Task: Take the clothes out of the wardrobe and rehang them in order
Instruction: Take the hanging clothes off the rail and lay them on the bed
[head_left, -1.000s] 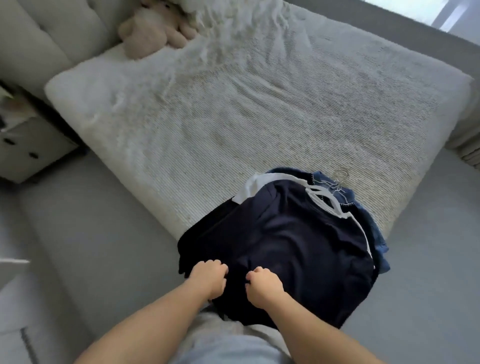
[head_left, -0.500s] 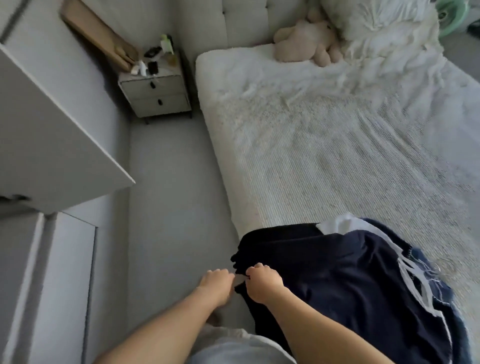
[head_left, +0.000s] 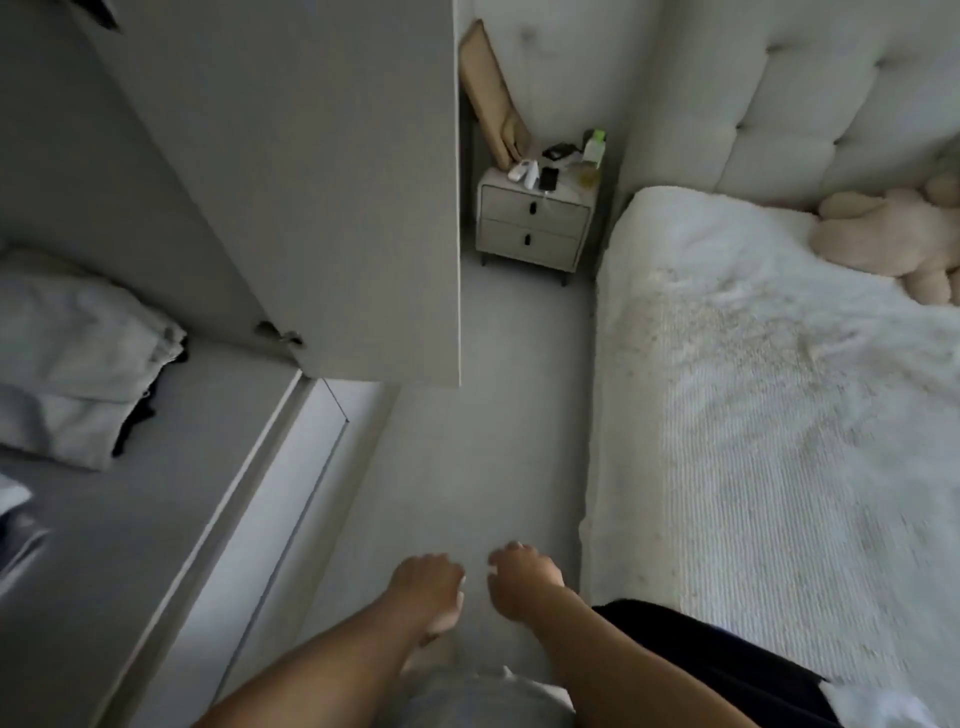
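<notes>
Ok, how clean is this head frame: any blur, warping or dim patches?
Head view: soft all over, with motion smear on the bed cover and both hands, left hand and right hand; wide-angle bending tilts the wardrobe door and nightstand; light is dim and flat, darkest inside the wardrobe at left.
</notes>
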